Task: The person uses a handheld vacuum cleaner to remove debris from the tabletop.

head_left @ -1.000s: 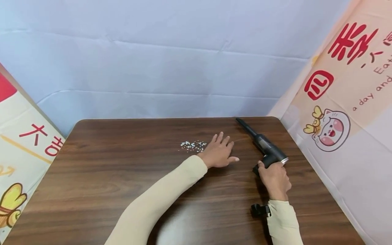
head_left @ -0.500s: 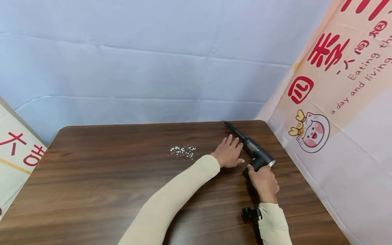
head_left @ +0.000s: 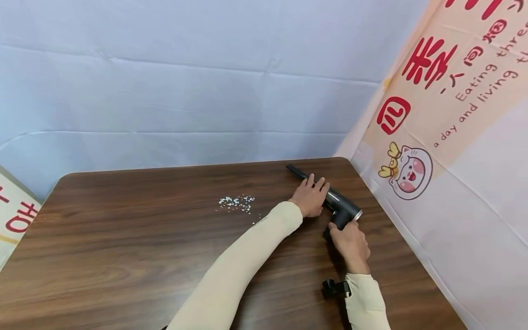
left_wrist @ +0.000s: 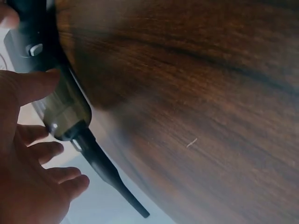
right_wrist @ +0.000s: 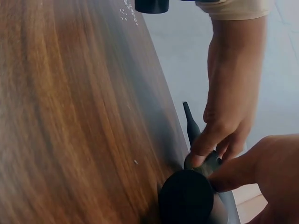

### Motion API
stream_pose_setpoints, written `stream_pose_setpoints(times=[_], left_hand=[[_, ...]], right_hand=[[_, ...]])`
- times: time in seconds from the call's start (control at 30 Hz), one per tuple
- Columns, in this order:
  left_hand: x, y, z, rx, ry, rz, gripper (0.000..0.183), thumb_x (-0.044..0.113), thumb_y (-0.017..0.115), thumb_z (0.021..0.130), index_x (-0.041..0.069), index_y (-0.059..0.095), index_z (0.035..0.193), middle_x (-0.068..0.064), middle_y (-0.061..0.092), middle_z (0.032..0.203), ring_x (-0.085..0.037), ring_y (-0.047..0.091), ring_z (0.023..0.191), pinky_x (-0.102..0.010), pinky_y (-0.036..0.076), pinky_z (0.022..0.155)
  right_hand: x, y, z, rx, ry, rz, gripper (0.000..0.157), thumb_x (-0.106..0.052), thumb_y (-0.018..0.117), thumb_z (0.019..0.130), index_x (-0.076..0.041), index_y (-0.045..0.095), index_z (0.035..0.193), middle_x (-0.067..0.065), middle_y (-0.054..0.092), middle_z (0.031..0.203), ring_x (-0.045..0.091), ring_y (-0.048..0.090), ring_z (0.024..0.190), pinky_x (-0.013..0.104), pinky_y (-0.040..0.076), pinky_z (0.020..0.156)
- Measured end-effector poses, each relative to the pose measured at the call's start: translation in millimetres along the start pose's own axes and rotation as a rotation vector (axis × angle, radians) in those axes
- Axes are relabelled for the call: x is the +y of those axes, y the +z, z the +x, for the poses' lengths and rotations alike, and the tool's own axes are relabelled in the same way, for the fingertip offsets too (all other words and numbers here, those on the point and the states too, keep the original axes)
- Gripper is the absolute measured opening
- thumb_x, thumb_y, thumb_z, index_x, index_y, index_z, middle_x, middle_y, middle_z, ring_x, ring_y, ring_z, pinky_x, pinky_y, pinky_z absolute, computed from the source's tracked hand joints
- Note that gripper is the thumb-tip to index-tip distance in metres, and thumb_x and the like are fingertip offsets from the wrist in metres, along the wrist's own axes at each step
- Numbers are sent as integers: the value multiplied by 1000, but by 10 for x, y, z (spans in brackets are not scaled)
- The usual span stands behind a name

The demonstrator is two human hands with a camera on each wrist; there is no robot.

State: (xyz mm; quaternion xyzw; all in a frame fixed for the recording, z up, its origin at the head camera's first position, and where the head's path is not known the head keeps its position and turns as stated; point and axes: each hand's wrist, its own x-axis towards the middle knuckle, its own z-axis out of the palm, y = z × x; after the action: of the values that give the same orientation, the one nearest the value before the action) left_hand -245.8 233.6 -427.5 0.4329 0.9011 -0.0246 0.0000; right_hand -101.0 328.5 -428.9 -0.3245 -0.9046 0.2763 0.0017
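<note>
Black plastic pistol-shaped vacuum [head_left: 344,205] is at the right side of a brown wood-grain table [head_left: 123,238]. Far left, a cream printed panel [head_left: 16,206] shows cut-off red Chinese characters. Tiny white crumbs [head_left: 236,201] lie scattered toward the table's back. The left hand [head_left: 310,198] straddles the vacuum's barrel, seemingly to steady it; whether it is clamped cannot be told. The right hand [head_left: 351,240] grips the handle [head_left: 340,220], likely its intended hold. No brand is legible. Rightmost, a peach-and-white banner [head_left: 474,192] reads "Eating" and "a day and living".

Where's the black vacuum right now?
In the head view, the black handheld vacuum is toward the back right of the wooden table, right hand on its handle, left hand by its nozzle, white bits off to the left.
</note>
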Motion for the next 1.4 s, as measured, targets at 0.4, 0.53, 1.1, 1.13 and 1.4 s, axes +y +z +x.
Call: stream_pose_setpoints(times=[0.4, 0.53, 1.1, 1.13, 1.4], left_hand=[[121, 21, 77, 16, -21, 47, 81, 46, 60, 101, 21, 17, 164, -9, 29, 162, -31, 27, 150, -38, 24, 120], [139, 54, 122, 42, -20, 92, 76, 47, 59, 101, 21, 23, 163, -8, 36, 155, -26, 36, 142, -37, 29, 116], [290, -113, -7, 90, 12, 66, 62, 42, 56, 103, 18, 36, 156, -7, 42, 148, -20, 44, 134, -32, 36, 111], [306, -124, -18, 93, 12, 56, 62, 42, 57, 103, 18, 36, 156, -7, 42, 147, -20, 44, 134, -32, 37, 111], [455, -198, -95, 116, 17, -36, 63, 45, 60, 101, 19, 39, 154, -6, 43, 145, -18, 47, 129, -28, 41, 105]], right_hand=[[100, -137, -99, -39, -12, 46, 75, -45, 53, 98, 13, 37, 143, 41, 53, 124, 56, 57, 105, 63, 46, 79], [144, -148, -123, -41, -27, 58, 74, -44, 55, 98, 12, 38, 143, 40, 52, 130, 57, 53, 114, 64, 44, 87], [288, -242, -154, 38, -16, 291, 78, -51, 51, 102, 16, 42, 142, 32, 55, 121, 42, 55, 107, 48, 45, 91], [295, -261, -143, 18, 1, 378, 76, -50, 53, 102, 15, 43, 140, 29, 57, 117, 36, 59, 102, 43, 48, 87], [478, -497, -8, -453, 70, 1271, 31, -29, 54, 107, -1, 51, 120, 8, 68, 83, 19, 68, 68, 33, 59, 67]])
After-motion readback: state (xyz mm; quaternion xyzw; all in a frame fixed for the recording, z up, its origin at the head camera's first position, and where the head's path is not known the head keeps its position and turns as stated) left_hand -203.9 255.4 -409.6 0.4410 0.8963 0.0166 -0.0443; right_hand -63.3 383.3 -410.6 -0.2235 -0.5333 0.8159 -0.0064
